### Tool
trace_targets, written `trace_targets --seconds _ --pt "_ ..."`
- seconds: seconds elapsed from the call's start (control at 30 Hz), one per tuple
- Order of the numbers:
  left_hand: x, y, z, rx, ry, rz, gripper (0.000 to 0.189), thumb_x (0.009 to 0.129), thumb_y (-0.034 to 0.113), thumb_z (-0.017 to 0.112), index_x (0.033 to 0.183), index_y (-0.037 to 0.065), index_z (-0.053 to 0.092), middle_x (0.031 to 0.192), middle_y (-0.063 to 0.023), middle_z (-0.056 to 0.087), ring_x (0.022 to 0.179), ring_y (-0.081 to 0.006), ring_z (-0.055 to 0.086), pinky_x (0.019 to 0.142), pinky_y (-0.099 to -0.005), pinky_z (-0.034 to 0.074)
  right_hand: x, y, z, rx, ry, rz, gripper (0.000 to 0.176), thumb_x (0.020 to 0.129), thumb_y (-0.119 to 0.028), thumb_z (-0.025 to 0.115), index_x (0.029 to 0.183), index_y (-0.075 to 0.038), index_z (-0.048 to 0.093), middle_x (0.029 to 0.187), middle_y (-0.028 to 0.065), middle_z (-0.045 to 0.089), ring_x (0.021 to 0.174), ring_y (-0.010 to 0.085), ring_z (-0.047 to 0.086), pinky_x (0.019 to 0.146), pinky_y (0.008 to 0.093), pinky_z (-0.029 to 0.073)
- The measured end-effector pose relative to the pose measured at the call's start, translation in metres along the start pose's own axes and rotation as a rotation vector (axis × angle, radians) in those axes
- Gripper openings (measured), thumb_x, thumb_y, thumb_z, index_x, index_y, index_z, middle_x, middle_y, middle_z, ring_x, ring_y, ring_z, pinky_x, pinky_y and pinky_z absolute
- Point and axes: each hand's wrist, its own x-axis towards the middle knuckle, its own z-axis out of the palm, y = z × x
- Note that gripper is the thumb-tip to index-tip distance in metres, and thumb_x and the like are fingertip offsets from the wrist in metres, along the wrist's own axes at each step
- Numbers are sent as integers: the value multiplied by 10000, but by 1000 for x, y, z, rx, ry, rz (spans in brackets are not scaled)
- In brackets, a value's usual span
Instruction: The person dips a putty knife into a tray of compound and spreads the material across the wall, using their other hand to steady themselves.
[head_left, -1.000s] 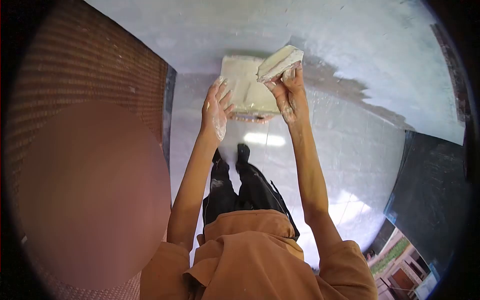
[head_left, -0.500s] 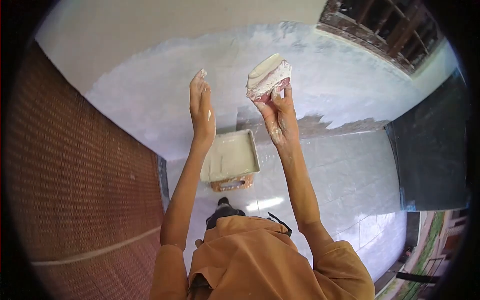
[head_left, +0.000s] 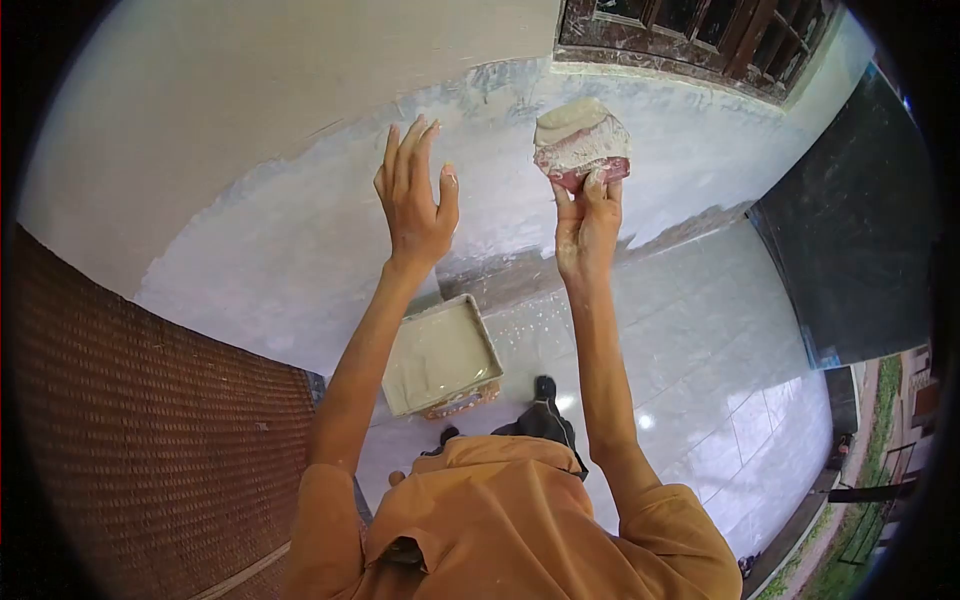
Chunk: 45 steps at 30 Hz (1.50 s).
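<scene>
My right hand (head_left: 590,225) grips a reddish, flat putty scraper (head_left: 570,180) by its lower edge, thumb and fingers pinched on it. A thick load of pale, wet putty (head_left: 575,120) covers the scraper's upper part. To the left, my left hand (head_left: 415,205) is raised with fingers apart and nothing in it; white smears mark its fingertips. Both hands are up in front of the wall (head_left: 310,220), which has a whitish coated band over its lower part. Below them, a square tray (head_left: 497,365) holds more of the pale putty.
The tray rests on an orange-brown stool (head_left: 465,403) on shiny floor tiles (head_left: 690,330) with white spatters. A woven mat (head_left: 150,420) hangs at left. A wooden window (head_left: 700,40) is at upper right, and a dark panel (head_left: 850,230) stands at right.
The view has shifted right. My left hand has turned and its fingers have spread. The right hand has moved right and up slightly, still holding the loaded scraper. A foot has come forward beside the tray.
</scene>
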Motion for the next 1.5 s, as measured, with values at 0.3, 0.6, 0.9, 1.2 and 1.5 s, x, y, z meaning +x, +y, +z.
trace_targets --seconds 0.3,0.6,0.9,1.2,1.5 --pt "53 -43 82 346 205 206 465 858 192 520 1313 102 503 1419 -97 432 1371 -331 290 1018 -482 224 112 50 -42 -797 -500 -959 444 764 190 494 1135 -5 643 1113 186 644 1103 304 604 996 423 418" --pt "79 -74 110 508 386 346 458 848 223 518 1302 161 521 1415 -29 451 1382 -261 295 996 -464 217 160 84 -63 -1140 -770 -1211 355 792 -84 639 1136 -158 682 1176 19 645 1206 247 538 1078 477 290" --pt "83 -94 115 531 403 427 449 837 236 504 1285 222 537 1397 -2 478 1362 -234 341 994 -456 207 176 115 -71 -1351 -735 -1179 364 817 -90 577 1150 -199 677 1174 0 648 1211 215 538 1065 490 314" --pt "77 -102 118 534 396 440 433 849 279 480 1275 231 544 1399 6 478 1358 -231 357 1011 -440 204 143 109 -135 -1374 -896 -937 393 787 -28 586 1144 -167 676 1173 26 649 1222 239 529 1063 510 320" --pt "84 -91 119 561 445 357 481 834 295 500 1311 236 524 1403 7 469 1352 -224 348 998 -446 201 154 34 -51 -792 -252 -618 396 885 55 558 1278 5 553 1041 188 685 965 156 634 840 262 478"
